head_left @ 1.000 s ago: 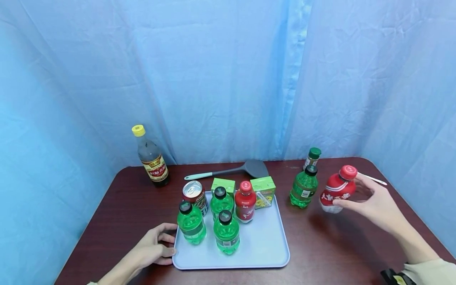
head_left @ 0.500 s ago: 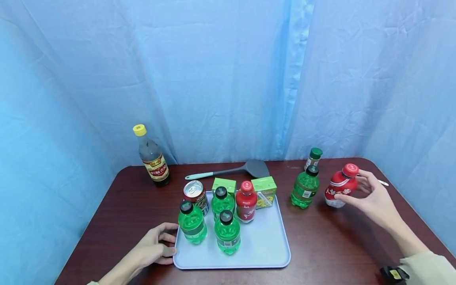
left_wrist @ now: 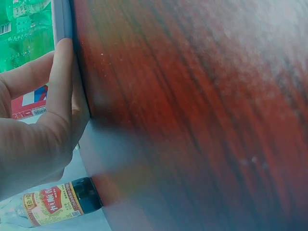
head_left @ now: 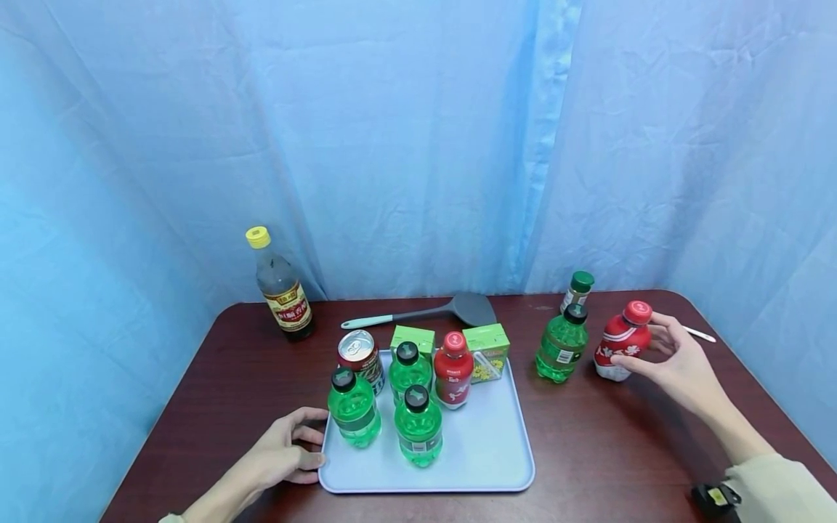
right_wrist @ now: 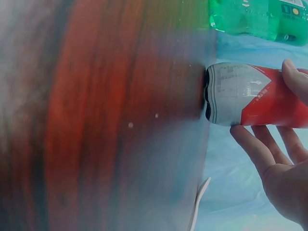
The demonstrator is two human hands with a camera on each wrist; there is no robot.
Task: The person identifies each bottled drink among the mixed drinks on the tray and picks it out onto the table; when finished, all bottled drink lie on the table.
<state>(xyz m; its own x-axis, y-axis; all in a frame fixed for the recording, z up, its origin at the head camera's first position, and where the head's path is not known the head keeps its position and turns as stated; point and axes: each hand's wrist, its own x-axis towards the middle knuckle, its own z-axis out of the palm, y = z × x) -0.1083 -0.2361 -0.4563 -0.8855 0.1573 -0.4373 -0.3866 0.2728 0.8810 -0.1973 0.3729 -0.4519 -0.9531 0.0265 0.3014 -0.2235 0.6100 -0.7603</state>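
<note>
My right hand (head_left: 676, 370) holds a red plastic bottle (head_left: 623, 341) with a white base, thumb on one side and fingers on the other. In the right wrist view the base of the bottle (right_wrist: 240, 94) is right at the tabletop. My left hand (head_left: 284, 452) rests its fingertips and thumb against the left rim of a pale blue tray (head_left: 484, 457). On the tray stand several green bottles (head_left: 418, 428) with black caps, another red bottle (head_left: 453, 370), a drink can (head_left: 362, 359) and two green juice boxes (head_left: 486, 352), one partly hidden.
A green bottle (head_left: 562, 345) stands just left of the held bottle, with a green-capped jar (head_left: 578, 290) behind it. A grey turner (head_left: 471, 310) lies behind the tray. A yellow-capped sauce bottle (head_left: 284, 298) stands at back left. A white handle (head_left: 700, 334) lies at far right.
The held red bottle has come down a little toward the tabletop and stands more upright, with my right hand still round it. My left hand stays at the tray's rim.
</note>
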